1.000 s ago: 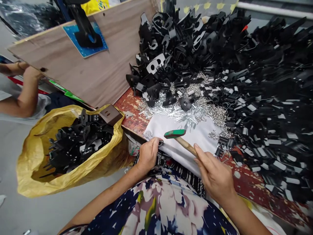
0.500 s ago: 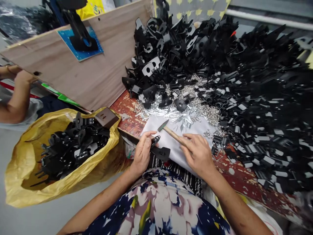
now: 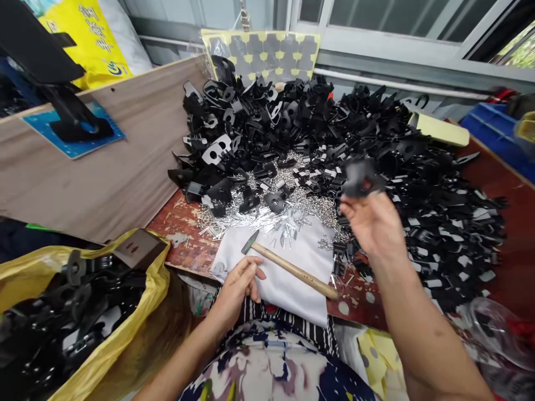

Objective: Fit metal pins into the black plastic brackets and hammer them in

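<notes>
My right hand (image 3: 371, 225) is raised over the table and pinches a black plastic part (image 3: 360, 177), which is blurred by motion. My left hand (image 3: 239, 287) rests at the near edge of a white cloth (image 3: 288, 267), fingers loosely curled; what it holds, if anything, is hidden. A small hammer (image 3: 288, 266) with a wooden handle lies on the cloth between my hands, touched by neither. Beyond the cloth lies a scatter of small silver metal pins (image 3: 271, 214) and a large heap of black plastic parts (image 3: 334, 133).
A yellow bag (image 3: 104, 334) with black parts hangs at the table's left edge. A wooden board (image 3: 104, 161) stands on the left with a black stand on a blue mat (image 3: 73, 125). A blue crate (image 3: 497, 131) sits far right. The worn red table edge (image 3: 359, 303) is near.
My right hand let go of the hammer, which now lies on the cloth, and rose holding a black part from the pile. The view tilted up and right.
</notes>
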{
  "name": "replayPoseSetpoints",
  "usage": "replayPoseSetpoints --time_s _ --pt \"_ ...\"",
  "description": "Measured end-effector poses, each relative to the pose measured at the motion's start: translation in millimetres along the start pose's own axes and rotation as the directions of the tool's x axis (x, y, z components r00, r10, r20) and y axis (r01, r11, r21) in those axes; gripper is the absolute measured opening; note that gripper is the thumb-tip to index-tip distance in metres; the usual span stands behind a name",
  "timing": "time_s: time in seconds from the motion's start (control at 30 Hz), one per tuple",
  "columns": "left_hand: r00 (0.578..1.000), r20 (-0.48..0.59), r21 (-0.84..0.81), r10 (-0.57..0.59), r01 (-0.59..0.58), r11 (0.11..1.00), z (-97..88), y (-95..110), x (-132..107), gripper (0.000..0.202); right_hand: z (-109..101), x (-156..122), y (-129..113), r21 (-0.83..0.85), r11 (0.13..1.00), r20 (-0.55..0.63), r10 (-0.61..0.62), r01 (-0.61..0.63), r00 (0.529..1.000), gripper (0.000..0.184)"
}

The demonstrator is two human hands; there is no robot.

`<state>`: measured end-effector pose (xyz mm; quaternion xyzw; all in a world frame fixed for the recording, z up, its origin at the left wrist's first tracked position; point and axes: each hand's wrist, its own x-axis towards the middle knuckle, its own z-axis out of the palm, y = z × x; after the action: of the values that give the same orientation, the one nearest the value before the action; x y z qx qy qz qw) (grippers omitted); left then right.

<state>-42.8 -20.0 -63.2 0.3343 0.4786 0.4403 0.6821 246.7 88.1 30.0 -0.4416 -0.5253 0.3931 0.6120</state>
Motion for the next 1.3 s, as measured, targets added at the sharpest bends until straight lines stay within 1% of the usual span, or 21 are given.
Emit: replayPoseSetpoints --time_s 0.03,0.1,0.13,0.17,0.2,0.27,0.33,0.37,0.47,0.53,0.6,0.63,0.7,0.77,0.8,0.9,0.93,1.0,1.07,1.17,1.3 --pt "1.000 0.001 -0.015 -0.004 0.004 1.000 -0.5 -0.3 1.2 0.036 -0.5 16.9 1.0 0.006 0.998 -0.011 -0.055 0.055 0.998 0.032" --pt "1.000 0.005 -0.047 -0.009 0.009 0.999 -1.4 -1.6 3.3 0.036 11.9 41.6 11.8 -0.186 0.967 0.082 -0.163 0.175 0.983 0.046" --pt "1.000 0.011 -0.058 -0.012 0.013 0.998 -1.9 -2.4 4.1 0.036 23.3 50.1 20.6 -0.346 0.903 0.185 -0.199 0.253 0.962 0.052" --pt "1.000 0.018 -0.062 -0.015 0.016 0.998 -2.4 -3.1 4.6 0.036 36.4 56.9 30.4 -0.500 0.791 0.321 -0.209 0.352 0.924 0.058" --pt "0.999 0.026 -0.063 -0.020 0.022 0.998 -3.1 -3.5 4.7 0.036 49.8 62.8 40.0 -0.607 0.646 0.470 -0.178 0.463 0.865 0.064" --pt "0.998 0.047 -0.058 -0.032 0.035 0.998 -4.7 -2.4 3.2 0.036 72.3 73.6 54.3 -0.660 0.390 0.690 -0.025 0.642 0.723 0.065" --pt "0.997 0.069 -0.035 -0.033 0.035 0.999 -6.5 2.1 -0.6 0.036 84.3 81.7 58.5 -0.635 0.295 0.764 0.101 0.714 0.638 0.050" --pt "0.997 0.076 -0.011 -0.024 0.025 1.000 -7.3 5.5 -3.0 0.036 86.4 82.9 56.9 -0.637 0.281 0.766 0.127 0.717 0.631 0.042" --pt "0.995 0.052 0.115 0.080 -0.086 0.990 -8.7 17.3 -8.9 0.037 85.6 64.9 42.6 -0.686 0.350 0.704 0.099 0.637 0.703 0.028" --pt "0.977 0.000 0.252 0.215 -0.208 0.945 -8.7 24.1 -9.3 0.042 87.2 31.7 30.5 -0.670 0.499 0.669 0.087 0.549 0.738 0.019" --pt "0.935 -0.030 0.444 0.353 -0.304 0.843 -8.8 27.9 -6.2 0.055 93.0 -10.4 20.4 -0.579 0.688 0.678 0.109 0.437 0.727 0.010" --pt "0.914 -0.022 0.540 0.406 -0.330 0.774 -9.3 28.3 -3.5 0.057 96.8 -29.8 16.9 -0.541 0.734 0.700 0.123 0.411 0.703 0.012" --pt "0.884 0.029 0.674 0.467 -0.362 0.644 -11.6 25.9 2.7 0.041 103.5 -54.9 13.7 -0.491 0.782 0.740 0.141 0.384 0.658 0.016" --pt "0.867 0.062 0.729 0.495 -0.378 0.571 -15.2 20.6 8.4 0.015 107.4 -52.4 16.6 -0.510 0.761 0.739 0.149 0.401 0.657 0.026" --pt "0.862 0.066 0.742 0.502 -0.378 0.553 -17.0 17.6 10.5 0.017 108.4 -40.5 20.3 -0.537 0.746 0.712 0.150 0.394 0.686 0.029" --pt "0.867 0.057 0.768 0.495 -0.355 0.533 -20.6 12.6 12.6 0.025 111.7 21.5 37.6 -0.663 0.595 0.619 0.096 0.454 0.780 0.037" --pt "0.872 0.059 0.767 0.485 -0.351 0.537 -21.1 12.8 12.2 0.025 113.5 44.0 44.1 -0.694 0.426 0.660 0.055 0.580 0.749 0.039" --pt "0.887 0.062 0.750 0.457 -0.344 0.566 -22.2 15.9 10.5 0.027 117.1 81.7 55.6 -0.675 0.343 0.707 0.046 0.653 0.706 0.035" --pt "0.906 0.062 0.718 0.419 -0.332 0.612 -24.4 20.5 8.8 0.034 117.1 105.0 63.5 -0.653 0.328 0.736 0.064 0.683 0.674 0.030" --pt "0.927 0.037 0.652 0.372 -0.305 0.694 -30.5 26.1 7.9 0.039 103.0 117.2 66.2 -0.680 0.313 0.714 0.079 0.663 0.696 0.027" --pt "0.944 -0.122 0.448 0.306 -0.223 0.866 -33.4 31.0 6.0 0.036 64.8 102.5 55.9 -0.798 0.278 0.565 0.034 0.535 0.825 0.031"
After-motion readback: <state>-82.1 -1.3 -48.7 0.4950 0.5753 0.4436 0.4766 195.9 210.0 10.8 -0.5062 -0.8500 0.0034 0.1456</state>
